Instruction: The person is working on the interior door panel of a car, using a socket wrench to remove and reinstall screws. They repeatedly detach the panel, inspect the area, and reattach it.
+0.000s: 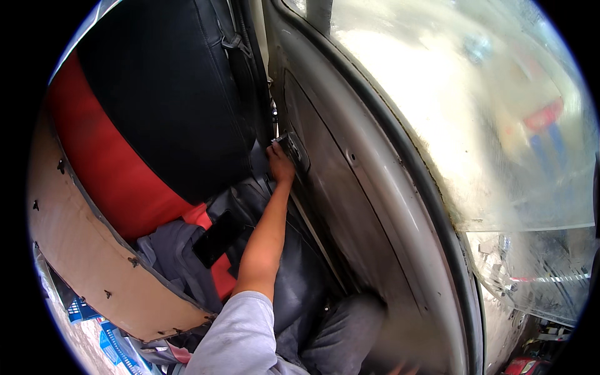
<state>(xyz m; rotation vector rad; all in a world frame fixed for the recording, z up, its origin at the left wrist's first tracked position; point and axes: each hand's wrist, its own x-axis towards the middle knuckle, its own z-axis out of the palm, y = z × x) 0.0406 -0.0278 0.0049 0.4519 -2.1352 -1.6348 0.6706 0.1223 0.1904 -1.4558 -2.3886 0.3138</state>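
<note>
In the head view my left arm reaches forward, and my left hand [280, 164] has its fingers curled on a dark metal latch fitting [289, 145] in the bare grey metal door panel [337, 206]. The fitting is partly hidden by my fingers. A black and red seat back [156, 87] stands left of the hand, above a dark seat cushion [300, 275]. Only blurred fingertips of my right hand [403, 370] show at the lower edge near the panel; what they hold, if anything, cannot be seen.
A black phone [219, 237] and grey fabric [175, 256] lie left of my arm. A tan trim board [94, 250] with black clips is at the left, blue plastic items [115, 344] beyond. Cloudy glass [512, 125] borders the panel's right. My knee [344, 325] is below.
</note>
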